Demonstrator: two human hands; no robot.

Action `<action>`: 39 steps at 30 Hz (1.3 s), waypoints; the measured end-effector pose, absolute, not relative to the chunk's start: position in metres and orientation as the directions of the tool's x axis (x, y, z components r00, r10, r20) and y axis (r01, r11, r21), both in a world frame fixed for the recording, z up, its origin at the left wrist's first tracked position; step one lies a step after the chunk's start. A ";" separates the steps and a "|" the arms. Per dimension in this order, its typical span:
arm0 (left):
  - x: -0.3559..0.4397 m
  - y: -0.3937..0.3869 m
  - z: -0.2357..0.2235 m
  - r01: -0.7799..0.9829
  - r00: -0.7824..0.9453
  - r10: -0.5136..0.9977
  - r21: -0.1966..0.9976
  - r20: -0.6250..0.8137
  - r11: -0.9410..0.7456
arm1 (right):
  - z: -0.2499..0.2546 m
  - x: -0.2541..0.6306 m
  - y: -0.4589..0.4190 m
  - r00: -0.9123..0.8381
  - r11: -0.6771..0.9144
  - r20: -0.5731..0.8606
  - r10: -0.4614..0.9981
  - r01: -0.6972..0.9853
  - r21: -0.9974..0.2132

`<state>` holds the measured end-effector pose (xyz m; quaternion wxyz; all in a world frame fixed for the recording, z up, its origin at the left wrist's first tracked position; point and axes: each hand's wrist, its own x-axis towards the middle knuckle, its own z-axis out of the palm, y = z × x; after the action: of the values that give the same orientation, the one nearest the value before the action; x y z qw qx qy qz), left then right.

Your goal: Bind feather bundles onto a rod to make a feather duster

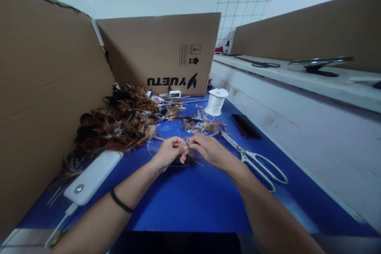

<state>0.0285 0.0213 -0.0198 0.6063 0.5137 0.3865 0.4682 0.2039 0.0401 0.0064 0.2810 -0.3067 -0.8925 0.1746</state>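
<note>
Above the blue tabletop [190,206], my left hand [171,151] and my right hand [211,151] meet at the middle, fingers of both pinched together. Between them is a small feather bunch [193,153], brownish and partly covered by the fingers. A thin pale cord [149,149] loops out to the left of my left hand. Just beyond my right hand lie loose feather scraps [208,126] with pale strips. To its right, metal scissors [253,160] rest with their blades toward my hand. A big heap of brown and black feathers [119,123] spreads at the left.
A white power bank [93,176] with a cable lies at the left. Far right on the table are a white spool [216,102] and a dark phone [246,126]. Cardboard panels [157,47] stand behind and left; a white ledge [297,75] runs along the right.
</note>
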 end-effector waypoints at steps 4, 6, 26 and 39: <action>0.030 0.020 -0.020 -0.146 0.276 0.961 0.989 0.014 0.027 | 0.008 0.203 0.039 -0.648 0.736 0.374 0.663 0.474 -0.483; 0.030 0.020 -0.020 -0.130 0.278 0.960 0.991 0.012 0.025 | 0.009 0.203 0.037 -0.655 0.743 0.379 0.654 0.463 -0.483; 0.030 0.018 -0.018 -0.090 0.343 0.938 0.996 0.042 -0.012 | 0.006 0.197 0.038 -0.637 0.725 0.385 0.668 0.443 -0.527; 0.028 0.020 -0.017 -0.235 0.264 0.959 0.971 0.101 -0.038 | 0.011 0.198 0.037 -0.555 0.506 0.233 0.799 0.409 -0.759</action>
<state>0.0281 0.0200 -0.0172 0.6005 0.5210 0.3472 0.4973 0.1982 0.0373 0.0111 0.2931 -0.3696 -0.8168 0.3322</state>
